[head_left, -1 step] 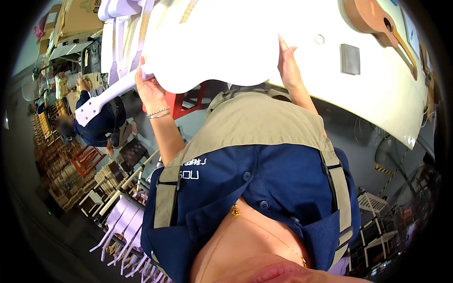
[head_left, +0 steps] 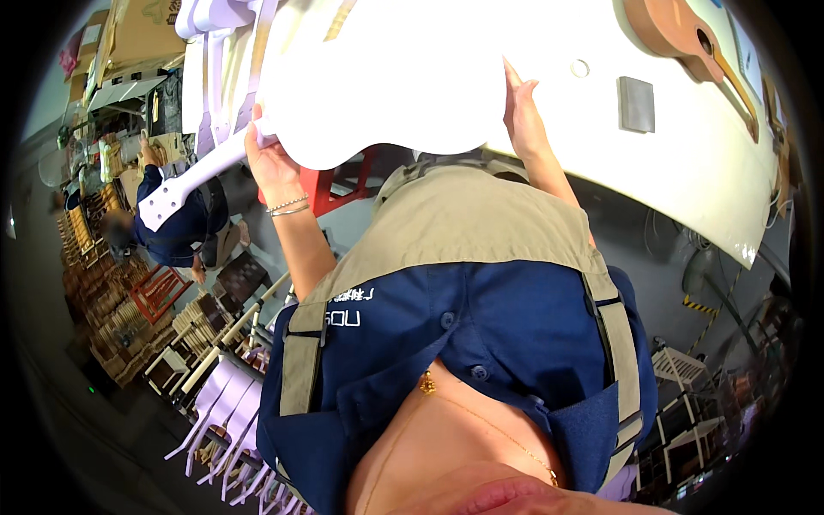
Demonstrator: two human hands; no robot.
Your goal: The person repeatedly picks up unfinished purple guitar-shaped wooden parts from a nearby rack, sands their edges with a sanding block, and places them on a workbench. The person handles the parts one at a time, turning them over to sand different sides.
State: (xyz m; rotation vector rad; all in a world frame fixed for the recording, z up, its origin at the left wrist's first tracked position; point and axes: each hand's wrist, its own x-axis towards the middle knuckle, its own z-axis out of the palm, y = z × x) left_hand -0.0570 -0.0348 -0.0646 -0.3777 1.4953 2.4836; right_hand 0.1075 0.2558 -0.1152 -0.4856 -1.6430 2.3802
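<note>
While our bare left hand [head_left: 273, 163] grips a pale-lilac, waisted guitar [head_left: 369, 103] by its neck at the broad white table's [head_left: 687, 180] edge, our bare right hand [head_left: 525, 120] lies open-fingered alongside; a slackened grip might drop it.

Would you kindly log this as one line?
left hand: at neck of pale guitar | right hand: at other end | gray block: on table

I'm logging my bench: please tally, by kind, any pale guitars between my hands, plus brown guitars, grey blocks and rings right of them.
Pale guitar: 1
Brown guitar: 1
Grey block: 1
Ring: 1
Total: 4
</note>
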